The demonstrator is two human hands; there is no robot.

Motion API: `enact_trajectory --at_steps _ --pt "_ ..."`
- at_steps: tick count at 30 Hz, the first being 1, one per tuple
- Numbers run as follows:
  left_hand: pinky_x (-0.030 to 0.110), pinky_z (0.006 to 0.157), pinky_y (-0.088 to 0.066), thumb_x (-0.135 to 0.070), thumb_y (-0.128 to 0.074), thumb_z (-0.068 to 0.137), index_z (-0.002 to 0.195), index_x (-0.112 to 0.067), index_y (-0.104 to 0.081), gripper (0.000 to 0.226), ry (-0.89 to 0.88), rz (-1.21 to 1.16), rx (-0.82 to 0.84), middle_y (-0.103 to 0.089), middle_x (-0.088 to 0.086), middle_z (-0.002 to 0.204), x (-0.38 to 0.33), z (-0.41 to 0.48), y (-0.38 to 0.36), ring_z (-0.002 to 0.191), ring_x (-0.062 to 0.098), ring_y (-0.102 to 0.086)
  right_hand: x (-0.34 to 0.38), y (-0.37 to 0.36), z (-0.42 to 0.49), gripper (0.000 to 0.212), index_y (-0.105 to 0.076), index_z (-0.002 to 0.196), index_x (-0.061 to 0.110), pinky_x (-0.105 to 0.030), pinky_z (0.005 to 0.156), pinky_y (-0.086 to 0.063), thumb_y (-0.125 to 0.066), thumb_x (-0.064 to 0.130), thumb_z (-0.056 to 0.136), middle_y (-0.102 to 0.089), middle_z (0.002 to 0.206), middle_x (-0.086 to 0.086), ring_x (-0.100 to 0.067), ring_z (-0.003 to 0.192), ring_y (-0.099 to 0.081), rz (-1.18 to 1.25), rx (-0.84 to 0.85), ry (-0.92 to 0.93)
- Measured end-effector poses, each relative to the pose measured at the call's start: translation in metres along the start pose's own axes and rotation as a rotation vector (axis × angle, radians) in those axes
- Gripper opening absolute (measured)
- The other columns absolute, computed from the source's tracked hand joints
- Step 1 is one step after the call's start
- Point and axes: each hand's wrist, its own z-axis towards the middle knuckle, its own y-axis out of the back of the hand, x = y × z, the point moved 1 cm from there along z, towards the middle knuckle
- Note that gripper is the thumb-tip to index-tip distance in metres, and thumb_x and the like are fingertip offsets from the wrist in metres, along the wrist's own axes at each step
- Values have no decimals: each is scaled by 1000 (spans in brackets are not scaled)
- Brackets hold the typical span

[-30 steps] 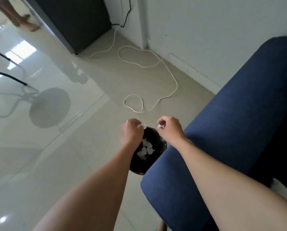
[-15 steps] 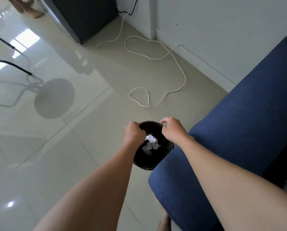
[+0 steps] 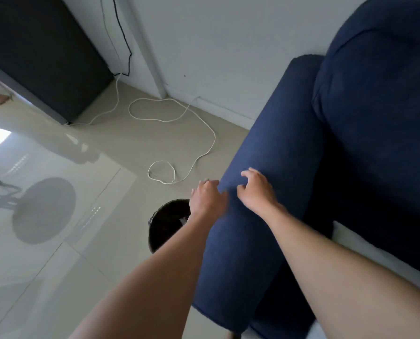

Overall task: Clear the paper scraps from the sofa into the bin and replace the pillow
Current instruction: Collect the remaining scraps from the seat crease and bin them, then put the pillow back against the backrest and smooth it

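Both our hands hover over the padded arm of the dark blue fabric sofa (image 3: 277, 167): our left hand (image 3: 207, 198) and our right hand (image 3: 258, 189) hang loosely curled, empty, fingers apart. Beside the sofa arm, the round black bin (image 3: 166, 221) stands on the glossy pale tiled floor (image 3: 57, 265), half hidden by our left forearm; white paper scraps (image 3: 183, 219) barely show inside. A white cable (image 3: 204, 123) loops near the wall. We see no pillow clearly.

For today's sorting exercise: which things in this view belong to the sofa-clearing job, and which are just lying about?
Belongs to the job:
black bin
paper scraps inside it
blue sofa
left hand
right hand

Just lying about:
white cable looped on the floor
dark cabinet
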Motion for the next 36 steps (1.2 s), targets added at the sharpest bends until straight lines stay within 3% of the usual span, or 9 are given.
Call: enact_trajectory --at_steps 5,14,20,25,29,32,34,36 --pt "40 95 -45 -29 -49 94 114 -14 -64 29 -181 135 -17 -59 6 123 -90 -31 -43 119 27 -53 -82 74 -30 48 -44 141 11 -37 115 -28 -48 15 93 -30 157 -6 -22 143 -32 76 -128 -81" --pt "38 101 -41 -29 -54 92 124 -10 -61 38 -315 155 101 -54 7 136 -232 -103 -152 127 26 -48 -251 158 -101 49 -46 139 8 -36 114 -30 -51 12 90 -37 153 -8 -25 141 -36 203 -290 -298" --pt "42 101 -46 -34 -55 92 134 -16 -54 45 -283 185 209 -53 7 136 -267 -132 -230 123 27 -53 -350 161 -139 48 -45 139 8 -38 111 -34 -52 14 92 -41 149 -8 -27 136 -41 259 -324 -429" --pt "40 107 -39 -40 -53 92 143 -20 -42 56 -260 294 257 -47 7 145 -255 -136 -281 135 26 -41 -407 131 -162 51 -40 140 5 -45 110 -38 -51 21 93 -39 149 -15 -31 134 -43 249 -339 -573" --pt "45 108 -34 -49 -55 86 145 -18 -34 69 -162 375 215 -38 10 147 -229 -135 -309 137 30 -33 -438 96 -183 68 -25 148 7 -48 117 -24 -46 42 94 -18 159 -16 -31 146 -23 262 -347 -817" --pt "49 110 -32 -60 -61 77 150 -20 -17 94 19 294 207 -25 11 154 -218 -132 -320 142 31 -26 -454 80 -192 102 -4 153 10 -54 119 -10 -47 68 81 -8 162 -13 -32 149 -10 378 -309 -1049" --pt "52 112 -30 -62 -67 71 153 -23 -1 113 186 178 250 -20 13 157 -215 -130 -322 143 34 -24 -456 77 -195 117 8 152 11 -55 119 -5 -50 76 74 -14 161 -11 -32 148 -16 519 -273 -1140" --pt "51 111 -34 -58 -73 68 153 -20 6 122 340 33 314 -32 13 151 -218 -128 -320 139 36 -34 -454 78 -193 123 12 151 10 -53 119 -12 -56 74 72 -25 157 -11 -33 144 -27 617 -289 -1154"
